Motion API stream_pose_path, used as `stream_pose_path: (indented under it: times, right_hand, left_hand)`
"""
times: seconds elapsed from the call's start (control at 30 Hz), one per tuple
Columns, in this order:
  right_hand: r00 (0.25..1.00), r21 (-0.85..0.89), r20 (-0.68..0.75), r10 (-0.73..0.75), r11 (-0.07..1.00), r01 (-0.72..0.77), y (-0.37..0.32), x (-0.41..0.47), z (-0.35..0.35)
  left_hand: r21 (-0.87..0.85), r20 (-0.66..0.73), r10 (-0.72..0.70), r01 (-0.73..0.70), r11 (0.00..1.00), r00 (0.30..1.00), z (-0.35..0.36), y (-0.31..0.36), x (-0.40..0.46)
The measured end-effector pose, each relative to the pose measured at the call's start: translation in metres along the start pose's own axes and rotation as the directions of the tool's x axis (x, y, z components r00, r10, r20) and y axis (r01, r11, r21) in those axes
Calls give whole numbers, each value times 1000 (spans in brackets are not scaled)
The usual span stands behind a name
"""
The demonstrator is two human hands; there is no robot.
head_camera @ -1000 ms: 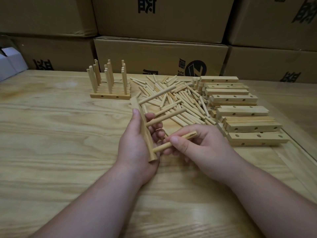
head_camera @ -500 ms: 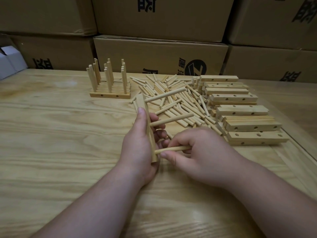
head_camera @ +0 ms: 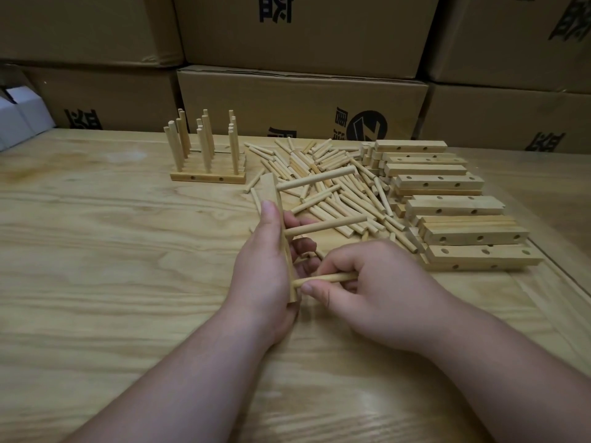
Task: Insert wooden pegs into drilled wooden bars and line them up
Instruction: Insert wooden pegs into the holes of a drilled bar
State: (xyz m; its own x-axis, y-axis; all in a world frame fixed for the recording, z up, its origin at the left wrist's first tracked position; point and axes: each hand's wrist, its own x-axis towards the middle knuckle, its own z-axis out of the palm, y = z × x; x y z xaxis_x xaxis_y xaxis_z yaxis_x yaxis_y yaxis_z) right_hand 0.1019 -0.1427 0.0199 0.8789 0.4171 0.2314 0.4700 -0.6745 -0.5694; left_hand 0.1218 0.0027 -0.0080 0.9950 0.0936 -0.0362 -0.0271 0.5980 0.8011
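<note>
Now seated in the bar (head_camera: 277, 219), the third peg (head_camera: 326, 278) stays pinched by right-hand fingers (head_camera: 315, 290); left fingers (head_camera: 300, 247) clamp the bar

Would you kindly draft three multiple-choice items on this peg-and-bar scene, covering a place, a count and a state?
1. Where does the row of finished pegged wooden bars stand?
A. left of the loose peg pile
B. right of the drilled bar stack
C. on a cardboard box

2. How many round wooden pegs stick out of the pale wooden bar in the left hand?
A. one
B. three
C. five

3. What is the right hand doing?
A. resting flat
B. pinching the lowest peg at the bar
C. lifting a box

Answers: 1 A, it stands left of the pile; 2 B, three show; 3 B, fingers grip it.
</note>
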Motion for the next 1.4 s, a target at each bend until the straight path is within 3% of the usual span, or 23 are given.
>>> stream_pose_path:
  times: [0.27,0.5,0.7,1.0,1.2,1.4]
  right_hand:
    - [999,119,7,39,992,-40,2,-2,1]
    - [1000,-15,-20,-3,1000,3,-6,-2,0]
    - [1000,124,3,30,992,-30,-3,-5,1]
    - [999,-61,-33,-15,998,13,-9,-2,3]
    - [999,85,-12,30,996,-29,-4,-5,3]
    - [1000,73,-8,30,997,-29,-8,-5,-1]
  left_hand:
    - [6,92,-46,46,999,995,-1,2,-2]
    - [-48,16,-47,47,998,999,-3,0,1]
    - [-27,148,-107,113,993,983,-5,3,-2]
    - [-60,0,-21,21,998,1000,-3,3,-2]
    - [-24,138,-87,91,996,987,-3,5,-5]
    - [-55,82,-139,144,988,987,-1,8,-4]
